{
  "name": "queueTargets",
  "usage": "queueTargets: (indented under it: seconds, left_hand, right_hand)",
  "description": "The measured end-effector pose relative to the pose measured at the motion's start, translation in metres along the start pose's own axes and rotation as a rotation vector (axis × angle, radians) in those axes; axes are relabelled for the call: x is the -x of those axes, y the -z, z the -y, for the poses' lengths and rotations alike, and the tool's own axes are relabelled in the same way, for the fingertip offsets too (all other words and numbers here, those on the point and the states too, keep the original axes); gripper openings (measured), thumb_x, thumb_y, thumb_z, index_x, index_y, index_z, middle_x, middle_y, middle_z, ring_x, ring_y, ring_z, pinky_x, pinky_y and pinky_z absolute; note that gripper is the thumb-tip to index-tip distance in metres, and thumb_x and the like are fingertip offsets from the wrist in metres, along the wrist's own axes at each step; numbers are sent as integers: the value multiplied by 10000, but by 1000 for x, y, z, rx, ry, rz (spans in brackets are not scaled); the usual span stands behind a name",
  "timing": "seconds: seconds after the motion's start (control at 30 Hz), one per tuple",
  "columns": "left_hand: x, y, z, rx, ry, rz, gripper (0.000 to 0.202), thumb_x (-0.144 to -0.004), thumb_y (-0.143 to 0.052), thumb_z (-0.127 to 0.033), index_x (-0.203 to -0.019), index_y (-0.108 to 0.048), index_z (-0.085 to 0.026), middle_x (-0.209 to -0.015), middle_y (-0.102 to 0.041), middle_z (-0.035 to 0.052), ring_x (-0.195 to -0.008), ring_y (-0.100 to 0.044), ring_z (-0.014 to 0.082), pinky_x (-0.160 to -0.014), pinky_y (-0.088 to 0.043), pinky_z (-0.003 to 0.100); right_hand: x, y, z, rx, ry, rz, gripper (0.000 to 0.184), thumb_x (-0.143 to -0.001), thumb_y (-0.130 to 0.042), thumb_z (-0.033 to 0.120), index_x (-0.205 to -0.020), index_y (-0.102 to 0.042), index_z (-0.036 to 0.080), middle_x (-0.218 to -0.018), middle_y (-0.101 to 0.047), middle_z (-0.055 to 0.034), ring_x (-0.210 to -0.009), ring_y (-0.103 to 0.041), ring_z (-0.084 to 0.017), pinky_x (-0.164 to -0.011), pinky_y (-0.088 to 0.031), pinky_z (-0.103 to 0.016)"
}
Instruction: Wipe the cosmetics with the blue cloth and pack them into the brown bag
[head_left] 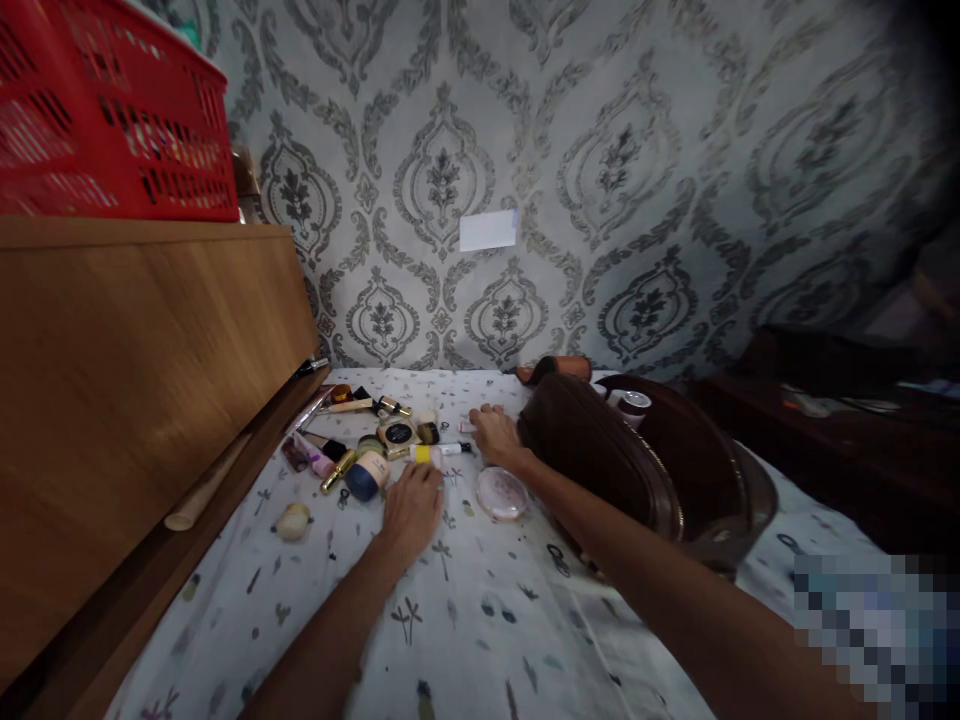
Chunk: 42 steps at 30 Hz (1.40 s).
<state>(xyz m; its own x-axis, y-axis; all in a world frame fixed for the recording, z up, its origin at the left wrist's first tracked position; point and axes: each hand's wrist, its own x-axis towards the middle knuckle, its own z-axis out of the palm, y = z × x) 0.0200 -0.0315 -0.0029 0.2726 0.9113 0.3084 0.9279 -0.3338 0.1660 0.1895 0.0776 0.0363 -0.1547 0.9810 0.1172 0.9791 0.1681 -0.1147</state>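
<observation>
Both bare forearms stretch out low over a white sheet [480,620] printed with small flowers. The left hand [411,508] lies palm down on it, fingers long and close together, nothing gripped that I can see. Its fingertips come right up to a slim white tube [433,453], and whether they touch it I cannot tell.

The tube lies flat and crosswise just past those fingertips. It is pale, with a bright yellow band near its left end and a dark tip at the right end.

Just to the right of the left hand, between the two wrists, sits a round pinkish compact [501,494] with a clear lid, apart from both hands.

Left of the left hand a dark blue jar [366,477] with a cream lid lies on its side. A gold lipstick [339,470] is beside the jar, and a small cream ball [292,521] sits further left by itself.

The right hand [495,437] rests a little further out, knuckles up and fingers bent down toward the sheet. It is too blurred to say whether it pinches anything.

Beyond the tube is a loose scatter of cosmetics, among them a round tin [397,432] with a dark face.

A glossy brown bag [600,455] lies open close against the right forearm.

A wooden cabinet [135,380] stands along the far left with a red basket [112,120] on top. The wall [637,200] behind is grey damask paper, with a white slip [487,230] stuck on it.
</observation>
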Motion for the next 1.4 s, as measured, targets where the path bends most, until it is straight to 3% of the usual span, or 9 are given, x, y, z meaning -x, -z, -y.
queueTargets:
  seconds: [0.17, 0.33, 0.53, 0.67, 0.9, 1.13, 1.4]
  left_hand:
    - [0, 1, 0, 15, -6, 1, 219, -950, -452, -194, -1078, -629, -206, -1104, -648, 78, -1103, -545, 246, -820, -480, 350]
    - [0, 2, 2, 22, -1, 1, 216, -947, -457, -195, -1074, -631, -210, -1109, -651, 66, -1114, -543, 237, -817, -481, 339]
    - [-1, 1, 3, 47, 5, 8, 211, -930, -486, -193, -1082, -632, -207, -1121, -646, 71, -1110, -544, 241, -810, -494, 349]
    - [-2, 1, 4, 62, 4, 9, 221, -931, -480, -200, -1083, -640, -210, -1123, -647, 78, -1110, -542, 241, -822, -497, 351]
    - [-4, -2, 5, 69, 2, 1, 258, -925, -476, -199, -1125, -638, -189, -1182, -639, 109, -1143, -533, 271, -838, -508, 382]
    - [-6, -4, 5, 65, 23, 28, 281, -894, -503, -185, -1125, -658, -147, -1149, -657, 127, -1141, -546, 304, -809, -524, 407]
    - [-5, -2, 5, 75, 37, 34, 314, -910, -486, -197, -1165, -656, -129, -1190, -649, 147, -1167, -537, 315, -826, -524, 422]
  right_hand:
    - [-2, 3, 19, -38, 15, 67, 250, -922, -494, 176, -1062, -696, 221, -1051, -703, -95, -994, -640, -231, -772, -441, -288]
    - [-3, -1, 25, -45, -11, 30, 331, -902, -503, 178, -1206, -634, 174, -1251, -623, -156, -1168, -561, -270, -898, -424, -344]
    - [-5, -2, 29, -83, -6, 45, 259, -896, -543, 223, -1123, -664, 197, -1128, -699, -109, -1059, -623, -242, -793, -429, -294]
    - [-14, 3, 55, -129, 35, -14, 355, -962, -466, 385, -1199, -625, 174, -1074, -713, -101, -1000, -645, -219, -767, -426, -277]
    - [-44, -6, 120, -144, 181, 0, 286, -957, -498, 331, -1103, -686, 173, -1191, -681, -119, -1135, -599, -217, -868, -419, -265]
    - [-66, -25, 155, -168, 50, 50, 253, -953, -500, 287, -1119, -644, 161, -1128, -707, -137, -1078, -645, -253, -867, -437, -343]
    - [-56, -21, 150, -370, -78, -98, 258, -980, -435, 297, -1082, -623, 154, -1110, -689, -139, -1046, -634, -243, -798, -434, -311]
